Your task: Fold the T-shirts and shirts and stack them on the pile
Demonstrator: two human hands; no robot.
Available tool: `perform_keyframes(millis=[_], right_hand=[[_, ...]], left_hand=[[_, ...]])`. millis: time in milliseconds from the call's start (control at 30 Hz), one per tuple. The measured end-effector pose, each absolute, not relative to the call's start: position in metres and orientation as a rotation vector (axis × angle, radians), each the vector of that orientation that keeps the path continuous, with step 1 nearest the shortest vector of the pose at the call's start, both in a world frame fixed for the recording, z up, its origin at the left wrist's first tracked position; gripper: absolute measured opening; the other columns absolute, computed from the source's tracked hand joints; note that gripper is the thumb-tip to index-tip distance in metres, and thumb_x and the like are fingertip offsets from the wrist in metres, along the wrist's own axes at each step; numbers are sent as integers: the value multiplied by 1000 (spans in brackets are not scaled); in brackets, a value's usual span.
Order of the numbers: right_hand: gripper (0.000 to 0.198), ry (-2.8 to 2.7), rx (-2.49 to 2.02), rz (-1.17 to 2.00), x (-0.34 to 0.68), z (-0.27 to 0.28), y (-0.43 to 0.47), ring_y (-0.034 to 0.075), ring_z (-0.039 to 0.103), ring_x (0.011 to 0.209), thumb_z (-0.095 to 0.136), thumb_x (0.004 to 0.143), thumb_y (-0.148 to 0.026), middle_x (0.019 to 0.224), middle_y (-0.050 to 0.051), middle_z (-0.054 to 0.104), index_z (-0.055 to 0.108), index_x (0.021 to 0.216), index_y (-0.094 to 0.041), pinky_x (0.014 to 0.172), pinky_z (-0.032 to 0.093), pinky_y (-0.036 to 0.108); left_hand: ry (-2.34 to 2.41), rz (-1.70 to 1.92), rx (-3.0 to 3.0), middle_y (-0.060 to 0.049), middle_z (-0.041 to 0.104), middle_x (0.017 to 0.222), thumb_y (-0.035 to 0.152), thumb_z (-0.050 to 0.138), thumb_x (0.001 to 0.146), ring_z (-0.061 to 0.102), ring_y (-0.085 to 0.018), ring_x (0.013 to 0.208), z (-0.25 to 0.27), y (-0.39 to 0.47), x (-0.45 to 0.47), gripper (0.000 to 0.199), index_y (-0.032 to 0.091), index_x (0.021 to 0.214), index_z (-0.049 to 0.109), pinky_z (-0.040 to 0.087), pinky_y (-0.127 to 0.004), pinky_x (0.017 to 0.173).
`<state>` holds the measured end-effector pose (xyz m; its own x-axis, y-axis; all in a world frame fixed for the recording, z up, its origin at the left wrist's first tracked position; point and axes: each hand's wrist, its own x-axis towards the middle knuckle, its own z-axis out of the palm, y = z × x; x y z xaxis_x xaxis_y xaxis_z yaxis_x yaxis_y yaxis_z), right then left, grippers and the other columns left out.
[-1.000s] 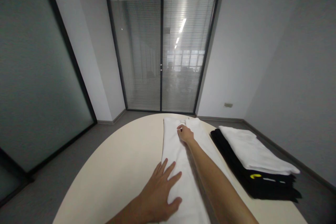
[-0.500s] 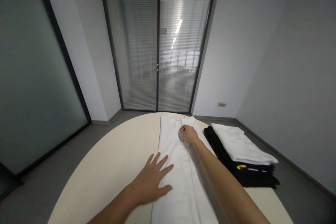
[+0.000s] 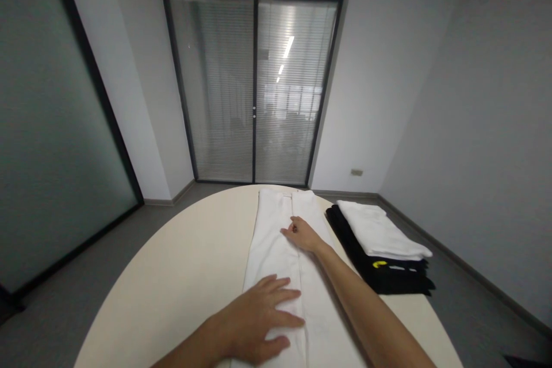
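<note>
A long white folded garment (image 3: pixel 276 259) lies across the table, running from its far edge toward me, with a lengthwise fold edge down its middle. My left hand (image 3: pixel 263 319) rests over the nearer part of it, palm down, fingers spread and nothing held. Farther up, near the fold edge, is my right hand (image 3: pixel 304 234). Its fingers are loosely curled, with the thumb stretched out to the left and apart from the index finger. No cloth shows between them. My right forearm covers part of the garment's right side.
The round cream table (image 3: pixel 172 276) has a stack at its right edge: a folded white garment (image 3: pixel 379 230) on top of folded black clothes (image 3: pixel 388 279) with a yellow mark. Beyond the table are glass doors with blinds (image 3: pixel 254 92), grey floor and plain walls.
My right hand has come slightly toward me and left, its pinch loosened and thumb now extended. My left hand has shifted nearer and right over the white garment. The view has turned slightly.
</note>
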<state>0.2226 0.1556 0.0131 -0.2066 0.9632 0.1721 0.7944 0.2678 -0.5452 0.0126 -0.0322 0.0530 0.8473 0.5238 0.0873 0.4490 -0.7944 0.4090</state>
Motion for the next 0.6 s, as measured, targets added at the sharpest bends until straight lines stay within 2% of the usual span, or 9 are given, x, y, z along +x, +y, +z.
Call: perform_keyframes(millis=[133, 233, 333, 400, 433, 500, 600], right_hand=[[26, -2119, -1512, 437, 223, 8, 151, 26, 55, 126, 65, 84, -41, 111, 11, 72, 68, 72, -19, 110, 35, 37], [23, -2024, -1493, 459, 224, 4, 152, 22, 58, 120, 56, 89, -33, 123, 9, 67, 69, 79, -18, 105, 40, 34], [22, -1966, -1495, 456, 225, 3, 152, 19, 62, 112, 52, 90, -29, 127, 10, 65, 68, 81, -17, 98, 44, 30], [18, -2000, -1496, 420, 227, 5, 149, 21, 60, 114, 57, 87, -29, 123, 11, 66, 69, 85, -17, 100, 42, 31], [20, -2026, -1502, 379, 227, 6, 147, 23, 58, 117, 59, 86, -32, 123, 11, 66, 69, 94, -17, 102, 40, 33], [42, -2068, -1577, 282, 227, 7, 142, 26, 52, 125, 59, 87, -43, 130, 13, 62, 63, 121, -18, 108, 34, 39], [70, -2138, -1791, 252, 226, 2, 137, 34, 31, 144, 44, 93, -61, 154, 16, 40, 41, 148, -18, 116, 17, 53]], left_hand=[[435, 252, 2618, 2, 48, 151, 44, 46, 100, 32, -26, 146, 39, -40, 27, 32, 35, 125, 64, 20, -45, 122], [343, 258, 2593, 3, 54, 146, 40, 43, 102, 32, -23, 146, 23, -39, 33, 29, 32, 114, 68, 22, -41, 122], [345, 228, 2566, 3, 56, 144, 40, 42, 103, 32, -24, 147, 18, -39, 33, 30, 32, 114, 68, 21, -43, 122], [389, 206, 2569, 2, 50, 150, 42, 38, 104, 27, -27, 148, 20, -41, 32, 34, 33, 122, 65, 18, -48, 123], [424, 203, 2576, 0, 43, 155, 43, 35, 104, 22, -29, 150, 20, -43, 32, 37, 34, 129, 61, 17, -51, 122], [493, 208, 2601, -3, 26, 162, 42, 32, 105, 14, -33, 150, 21, -47, 31, 43, 36, 144, 46, 15, -58, 121], [496, 192, 2655, -4, 13, 164, 41, 33, 104, 11, -35, 150, 18, -51, 33, 50, 44, 153, 28, 17, -60, 120]])
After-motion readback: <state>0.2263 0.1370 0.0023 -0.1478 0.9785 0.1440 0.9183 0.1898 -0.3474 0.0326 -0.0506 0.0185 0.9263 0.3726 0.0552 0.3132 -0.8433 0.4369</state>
